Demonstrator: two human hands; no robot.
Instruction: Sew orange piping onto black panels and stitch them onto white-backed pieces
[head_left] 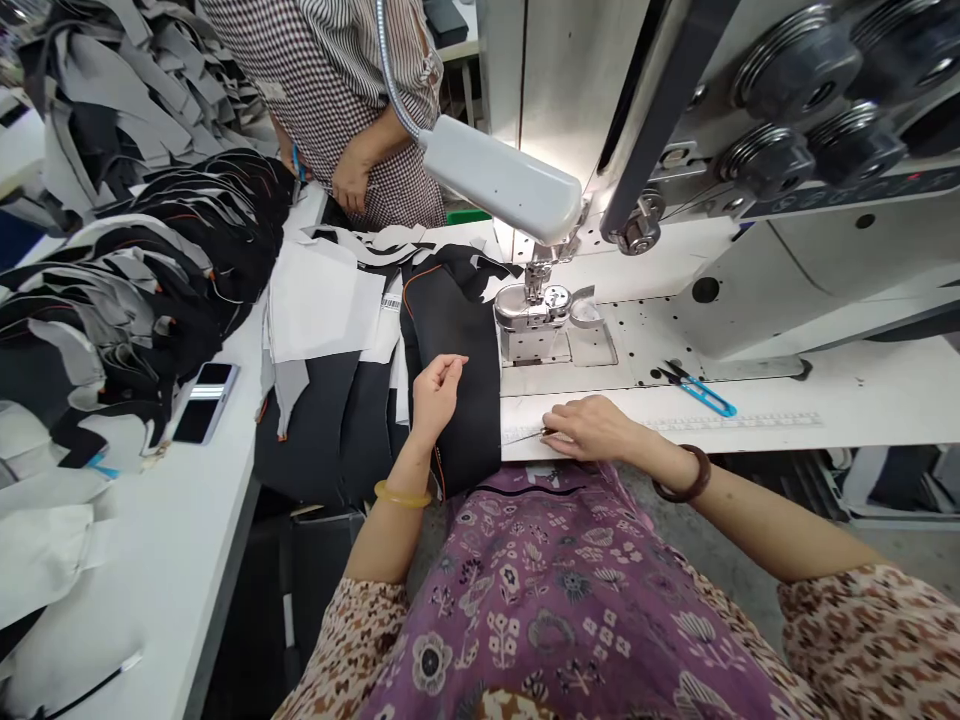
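My left hand (436, 398) is closed in a pinch above a black fabric piece (465, 350) with orange stitching along its edge. Whatever sits between those fingertips, if anything, is too small to make out. At the table's front edge my right hand (592, 428) grips a thin pointed metal tool (525, 437), its tip directed left toward the black fabric. The sewing machine's presser foot (535, 285) stands over a shiny metal plate beyond both hands. More black panels and white pieces (319, 300) lie left of the fabric.
Blue thread snips (701, 390) lie near a clear ruler (739, 421) on the right. A lamp (502, 180) hangs low over the machine. Heaped fabric pieces (150, 270) and a phone (206, 403) occupy the left table. Another person's hand (352, 180) is across the table.
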